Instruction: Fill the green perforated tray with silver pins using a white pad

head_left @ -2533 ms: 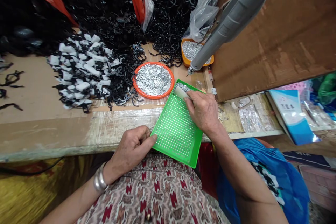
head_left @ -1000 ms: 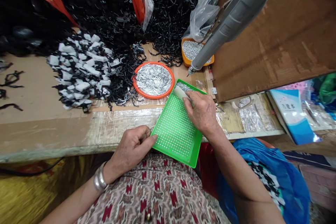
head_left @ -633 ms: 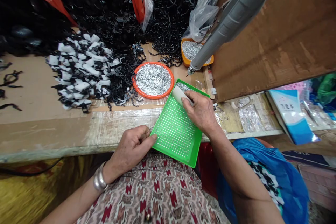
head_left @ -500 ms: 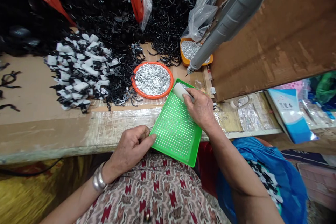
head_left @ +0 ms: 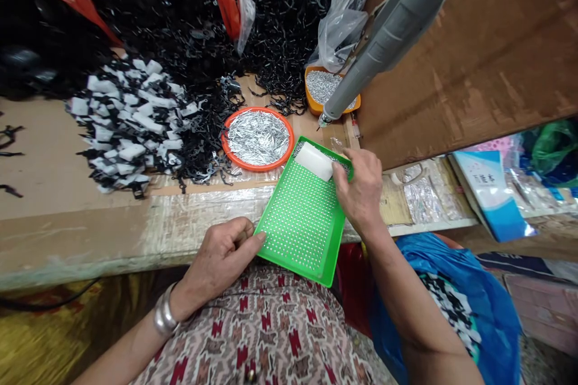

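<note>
A shallow green tray (head_left: 298, 210) tilts over the bench's front edge, its perforated floor dotted with rows of small silver pieces. My left hand (head_left: 226, 258) pinches the near left rim, thumb on top and fingers curled underneath. At the right rim, near the far end, my right hand (head_left: 361, 189) grips the side with its thumb inside and fingers outside. A flat white scraper-like piece (head_left: 313, 161) lies across the far end, close to the right thumb. Behind it small loose metal pieces (head_left: 336, 160) gather along the far wall.
An orange-red dish (head_left: 258, 138) holds thin silver pins. Left of it is a heap of black-and-white parts (head_left: 130, 123). An orange tub (head_left: 323, 87) of small metal pieces stands behind a hanging grey electric screwdriver (head_left: 383, 42). A brown board (head_left: 451, 60) bounds the right side.
My right hand has let go of the white piece and shifted right onto the tray's rim. The white piece now lies flat in the tray. My left hand keeps its hold.
</note>
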Demonstrator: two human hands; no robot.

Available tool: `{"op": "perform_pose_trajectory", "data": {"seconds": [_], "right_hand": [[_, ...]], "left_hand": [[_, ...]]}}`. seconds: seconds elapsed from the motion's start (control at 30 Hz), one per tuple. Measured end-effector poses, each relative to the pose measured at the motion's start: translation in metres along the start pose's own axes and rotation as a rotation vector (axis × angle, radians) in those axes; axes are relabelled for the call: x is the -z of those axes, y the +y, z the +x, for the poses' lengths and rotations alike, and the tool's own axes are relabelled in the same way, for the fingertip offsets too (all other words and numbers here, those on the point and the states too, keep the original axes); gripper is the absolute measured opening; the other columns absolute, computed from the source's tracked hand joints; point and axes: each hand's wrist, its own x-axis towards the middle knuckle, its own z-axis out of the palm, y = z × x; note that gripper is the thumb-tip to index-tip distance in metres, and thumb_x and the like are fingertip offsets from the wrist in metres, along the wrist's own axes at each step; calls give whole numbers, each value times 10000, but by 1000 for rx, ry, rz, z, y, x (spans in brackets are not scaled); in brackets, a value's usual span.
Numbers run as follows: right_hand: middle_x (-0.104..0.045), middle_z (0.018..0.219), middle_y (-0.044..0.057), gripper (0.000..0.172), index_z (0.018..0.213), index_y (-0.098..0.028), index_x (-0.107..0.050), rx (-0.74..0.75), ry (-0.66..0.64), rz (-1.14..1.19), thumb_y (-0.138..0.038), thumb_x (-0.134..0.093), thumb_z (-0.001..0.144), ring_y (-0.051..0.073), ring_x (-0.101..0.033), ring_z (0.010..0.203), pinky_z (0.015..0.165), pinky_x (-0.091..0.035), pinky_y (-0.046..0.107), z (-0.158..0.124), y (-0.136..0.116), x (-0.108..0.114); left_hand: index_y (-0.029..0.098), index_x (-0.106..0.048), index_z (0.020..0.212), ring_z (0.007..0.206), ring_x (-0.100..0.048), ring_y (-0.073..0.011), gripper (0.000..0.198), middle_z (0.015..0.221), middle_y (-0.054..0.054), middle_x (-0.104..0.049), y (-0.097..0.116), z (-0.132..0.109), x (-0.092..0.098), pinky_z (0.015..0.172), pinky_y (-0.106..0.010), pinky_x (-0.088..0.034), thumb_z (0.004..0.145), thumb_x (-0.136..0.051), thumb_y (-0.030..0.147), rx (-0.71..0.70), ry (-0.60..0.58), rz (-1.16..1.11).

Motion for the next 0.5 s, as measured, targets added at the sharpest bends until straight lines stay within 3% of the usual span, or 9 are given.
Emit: {"op": "perform_pose_trajectory", "data": {"seconds": [0.1, 0.17, 0.23, 0.33, 0.43, 0.5], "right_hand": [[-684, 984, 107, 433, 1280, -150, -602, -239, -9, 149, -433, -573, 953, 229, -638, 836, 787, -538, 395, -29, 5, 19], [-638, 767, 24, 584, 1353, -115, -545, -429, -146, 267, -514, -595, 929, 183, -587, 634, 639, -507, 336, -50, 6, 29], [-564, 646, -34, 665, 1392, -92, -504, -534, -307, 393, -551, -590, 919, 166, -544, 555, 563, -460, 303, -68, 4, 35], [-473, 590, -71, 566, 1352, -126, -535, -524, -446, 483, -503, -564, 930, 148, -483, 521, 515, -387, 270, -80, -1, 37], [-407, 578, -77, 378, 1209, -162, -617, -439, -463, 369, -388, -525, 920, 134, -408, 504, 507, -322, 261, -73, -4, 40], [-407, 581, -72, 353, 1174, -163, -639, -396, -455, 278, -341, -501, 901, 135, -392, 501, 520, -309, 268, -64, -2, 42]], "left_hand": [[208, -433, 640, 541, -362, -110, 400, 582, 55, -376, -1, 0, 0, 524, -245, -296, 929, -548, 460, 0, -3, 0], [207, -440, 641, 542, -365, -110, 398, 587, 53, -384, 0, 0, 0, 521, -243, -298, 930, -548, 457, 1, -5, 1], [205, -447, 640, 544, -370, -111, 393, 588, 51, -390, 1, 1, 0, 518, -242, -300, 928, -551, 452, -2, -5, 8], [208, -441, 632, 533, -371, -111, 397, 575, 51, -391, 3, 0, 1, 507, -242, -296, 918, -554, 459, -5, 4, 24], [212, -430, 625, 516, -377, -111, 411, 551, 50, -406, 7, 1, 0, 495, -244, -292, 913, -552, 480, 10, -12, 31], [214, -434, 630, 510, -402, -113, 414, 541, 44, -444, 11, 2, -3, 495, -247, -299, 916, -548, 490, 20, -40, 21]]}}
